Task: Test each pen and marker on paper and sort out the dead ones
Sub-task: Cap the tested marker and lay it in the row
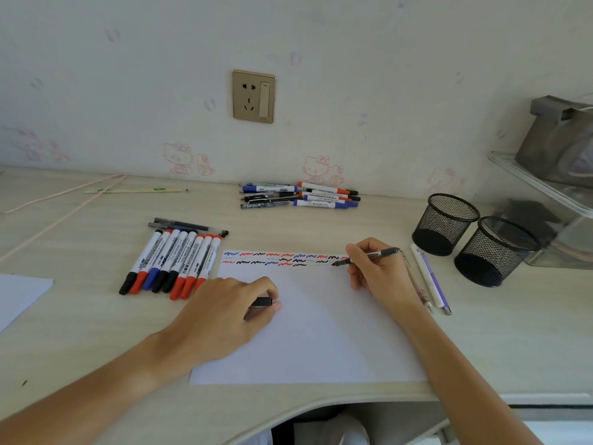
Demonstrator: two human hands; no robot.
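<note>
While the desk (80, 316) is carrying everything in the scene, the white paper sheet (308, 332) is serving as the landmark, lying flat near the desk's front edge. Beyond the sheet's far edge, an unsorted pile of pens and markers (300, 195) is lying against the wall; to the sheet's left, a row of capped whiteboard markers (170, 263) is lying side by side; to its right, two mesh pen cups (471, 237) are standing, with a few slim pens (430, 277) lying between them and the sheet. The left hand (224, 316) is resting on the sheet's left part, its fingers curling round a dark pen cap (261, 303). The right hand (382, 268) is pinching a black pen (369, 255) near its tip, which is touching the sheet's upper right corner, at the end of the rows of test squiggles (282, 258). Judged by appearance, the pen is light, stiff and smooth, so a pinch low on the barrel is giving best control.
</note>
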